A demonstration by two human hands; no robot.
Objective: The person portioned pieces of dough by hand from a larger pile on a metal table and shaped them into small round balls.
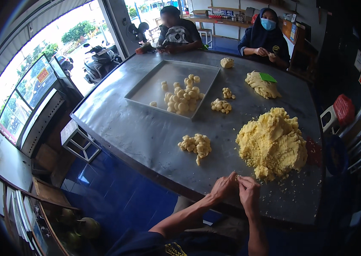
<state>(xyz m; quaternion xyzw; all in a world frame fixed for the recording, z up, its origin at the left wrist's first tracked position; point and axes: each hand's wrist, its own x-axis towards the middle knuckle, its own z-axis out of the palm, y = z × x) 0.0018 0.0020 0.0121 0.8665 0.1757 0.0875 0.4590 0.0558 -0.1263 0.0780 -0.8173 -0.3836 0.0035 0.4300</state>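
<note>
Your left hand (223, 187) and right hand (249, 192) meet at the fingertips, fingers curled, near the table (146, 143) edge; I cannot tell whether they pinch anything. The dough mound (272, 143) lies just beyond your right hand, slightly rightward. It is yellow, rough and crumbly, heaped high, with loose crumbs around its base.
</note>
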